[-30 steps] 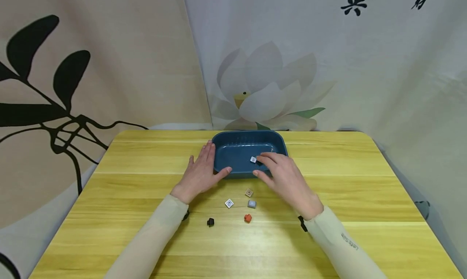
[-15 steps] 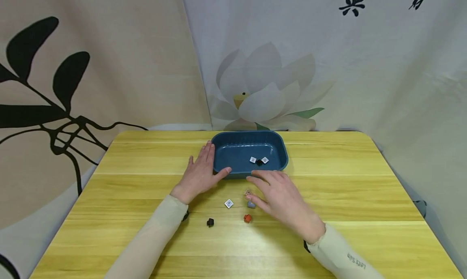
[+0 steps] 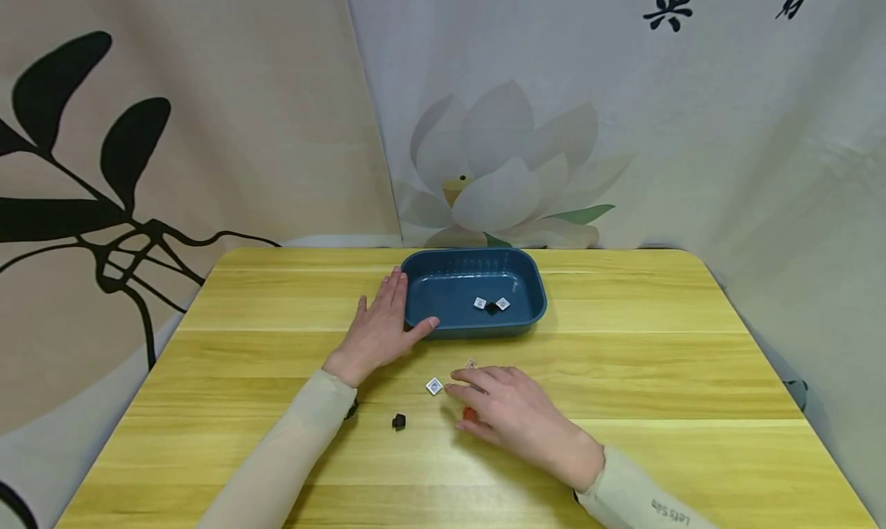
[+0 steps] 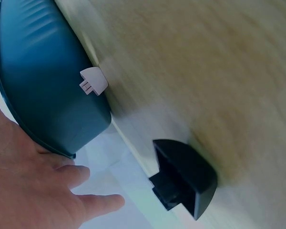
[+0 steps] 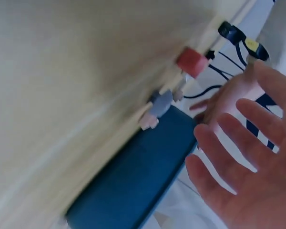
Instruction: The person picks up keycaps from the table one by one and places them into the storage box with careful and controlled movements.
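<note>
The left hand [image 3: 377, 331] lies against the left side of the dark blue tray [image 3: 477, 332], its fingers straight and its thumb spread wide to the front rim. Inside the tray, a black keycap [image 3: 492, 309] sits between a white keycap on the left [image 3: 480, 303] and a white keycap on the right [image 3: 503, 303]. The right hand [image 3: 522, 417] hovers over the table [image 3: 657, 344], fingers apart and loosely bent; an orange-red keycap [image 3: 470, 414] shows between thumb and index finger, though whether either touches it cannot be told. Near these fingers lie a grey keycap [image 5: 160, 104], largely hidden in the head view, a pale brown keycap [image 3: 471, 364] and a third white keycap [image 3: 434, 387]. A second black keycap [image 3: 399, 421] rests farther left.
</note>
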The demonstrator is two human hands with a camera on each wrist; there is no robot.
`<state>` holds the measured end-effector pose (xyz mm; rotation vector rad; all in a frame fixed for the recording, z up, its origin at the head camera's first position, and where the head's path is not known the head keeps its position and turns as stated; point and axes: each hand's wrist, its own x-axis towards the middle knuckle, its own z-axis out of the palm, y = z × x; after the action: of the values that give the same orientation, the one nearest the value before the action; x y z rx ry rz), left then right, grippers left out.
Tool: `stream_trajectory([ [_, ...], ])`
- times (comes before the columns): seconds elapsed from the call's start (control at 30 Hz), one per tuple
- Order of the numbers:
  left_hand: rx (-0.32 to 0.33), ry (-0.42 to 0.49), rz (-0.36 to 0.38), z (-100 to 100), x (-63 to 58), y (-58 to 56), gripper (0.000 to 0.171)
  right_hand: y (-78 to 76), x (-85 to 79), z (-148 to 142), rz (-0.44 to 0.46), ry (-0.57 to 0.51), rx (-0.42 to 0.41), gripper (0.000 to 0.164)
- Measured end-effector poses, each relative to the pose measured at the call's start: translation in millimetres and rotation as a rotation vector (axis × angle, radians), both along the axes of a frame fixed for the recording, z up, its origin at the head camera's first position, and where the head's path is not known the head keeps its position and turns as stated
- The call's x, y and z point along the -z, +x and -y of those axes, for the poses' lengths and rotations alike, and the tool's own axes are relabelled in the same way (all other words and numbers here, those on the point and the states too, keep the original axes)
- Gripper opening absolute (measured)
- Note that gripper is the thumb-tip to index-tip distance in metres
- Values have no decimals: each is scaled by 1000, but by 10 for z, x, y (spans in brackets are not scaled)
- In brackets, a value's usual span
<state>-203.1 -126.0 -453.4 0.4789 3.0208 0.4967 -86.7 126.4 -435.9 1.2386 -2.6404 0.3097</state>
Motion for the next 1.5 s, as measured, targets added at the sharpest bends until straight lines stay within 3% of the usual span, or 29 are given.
stream_trajectory([
  [0.3, -3, 9, 5, -5, -1, 1, 109, 56, 113, 48, 66, 93, -50, 42],
  [0.67, -4, 9, 5, -3, 8, 3, 110, 68, 208, 55, -12, 63, -82, 20],
  [0.83, -4, 7, 9, -4, 16, -5, 110, 66, 209, 55, 32, 92, -66, 9],
  [1.07, -2, 10, 11, 0, 22, -10, 110, 65, 188, 46, 91, 128, -53, 9],
  [1.27, -3, 9, 13, 2, 24, -11, 111, 51, 120, 22, 102, 76, -51, 9],
  [1.5, -2, 8, 4, 3, 14, -9, 111, -22, 10, -24, 35, -64, -38, 13],
])
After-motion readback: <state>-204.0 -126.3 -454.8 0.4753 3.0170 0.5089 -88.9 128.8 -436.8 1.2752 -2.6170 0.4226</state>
